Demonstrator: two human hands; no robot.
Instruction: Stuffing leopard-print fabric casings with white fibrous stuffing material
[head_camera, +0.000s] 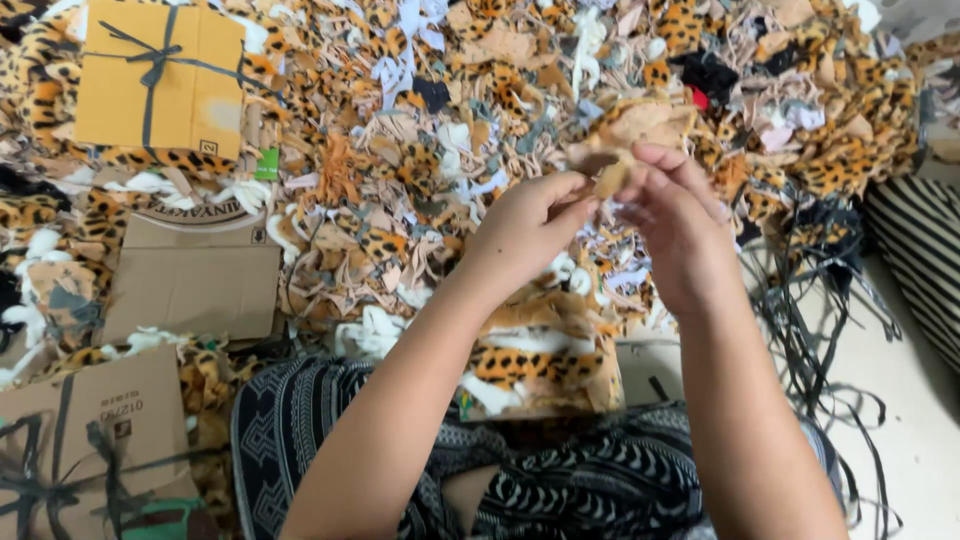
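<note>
Scraps of leopard-print, tan and white fabric (420, 150) cover the floor in a wide heap, and everything else sits around that heap. Above its near edge, both hands meet on one small tan fabric piece (612, 176): the left hand (528, 228) pinches its lower side between thumb and fingers, and the right hand (672, 222) curls closed over its other end. A smaller stack of leopard and white pieces (540, 350) rests just in front of the heap, against the person's patterned lap (560, 480). Flat cardboard sheets (195, 280) lie at the heap's left side, with a tied orange cardboard bundle (160, 75) at its far left corner. Loose dark strips (820, 330) trail off its right edge. Judging by the sizes, little is stacked and most of the heap remains unhandled.
</note>
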